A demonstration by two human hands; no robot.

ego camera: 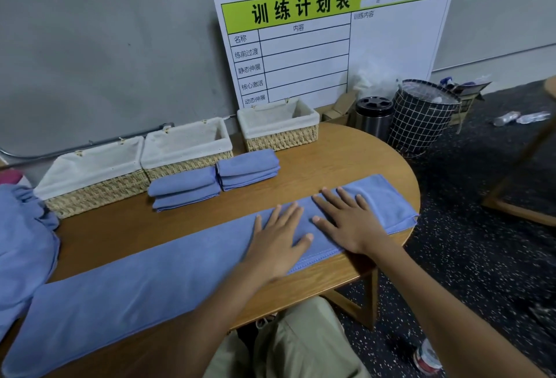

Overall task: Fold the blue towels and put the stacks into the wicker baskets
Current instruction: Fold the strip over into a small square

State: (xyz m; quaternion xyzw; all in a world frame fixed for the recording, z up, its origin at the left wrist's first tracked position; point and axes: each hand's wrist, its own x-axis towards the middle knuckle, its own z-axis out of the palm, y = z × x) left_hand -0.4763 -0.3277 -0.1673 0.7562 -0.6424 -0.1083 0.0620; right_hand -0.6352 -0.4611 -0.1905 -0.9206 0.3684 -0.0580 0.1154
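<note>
A long blue towel (144, 284), folded lengthwise into a strip, lies across the wooden table (346, 155) from near left to far right. My left hand (278, 237) and my right hand (350, 224) press flat on its right part, fingers spread, side by side. Behind the strip sit two stacks of folded blue towels, the left stack (185, 189) and the right stack (248, 170). Three wicker baskets with white liners stand along the wall: left basket (90, 188), middle basket (188, 149), right basket (279, 127). All three look empty.
A heap of unfolded blue towels (21, 242) lies at the table's left end. Beyond the right end stand a steel canister (374, 117) and a black grid-pattern bin (421, 115). A white and green board (331, 43) leans on the wall. A wooden frame (520, 197) stands on the speckled floor.
</note>
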